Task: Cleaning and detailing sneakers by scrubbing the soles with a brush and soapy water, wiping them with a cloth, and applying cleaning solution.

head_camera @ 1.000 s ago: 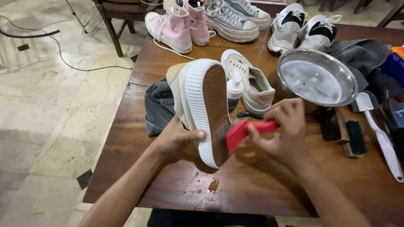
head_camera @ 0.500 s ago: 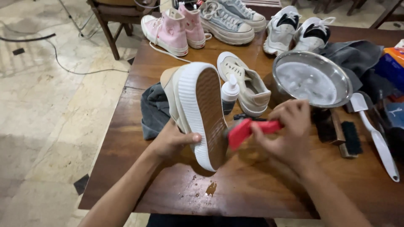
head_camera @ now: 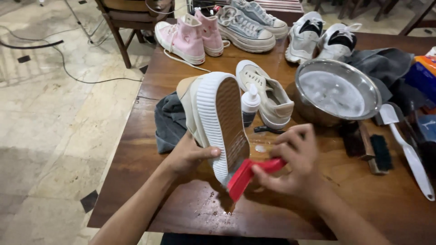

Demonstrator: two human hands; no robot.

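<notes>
Steel bowl (head_camera: 309, 77) of foamy water (head_camera: 334, 93)

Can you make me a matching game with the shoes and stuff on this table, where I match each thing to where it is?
Things:
1. cream sneaker
2. red brush
3. metal bowl
4. pink high-top sneakers

Places:
A. at the far edge of the table, near the chair
B. in the right hand
C. held sole-up by the left hand
D. right of the other cream shoe, with foamy water inside

Pairs: 1-C, 2-B, 3-D, 4-A
</notes>
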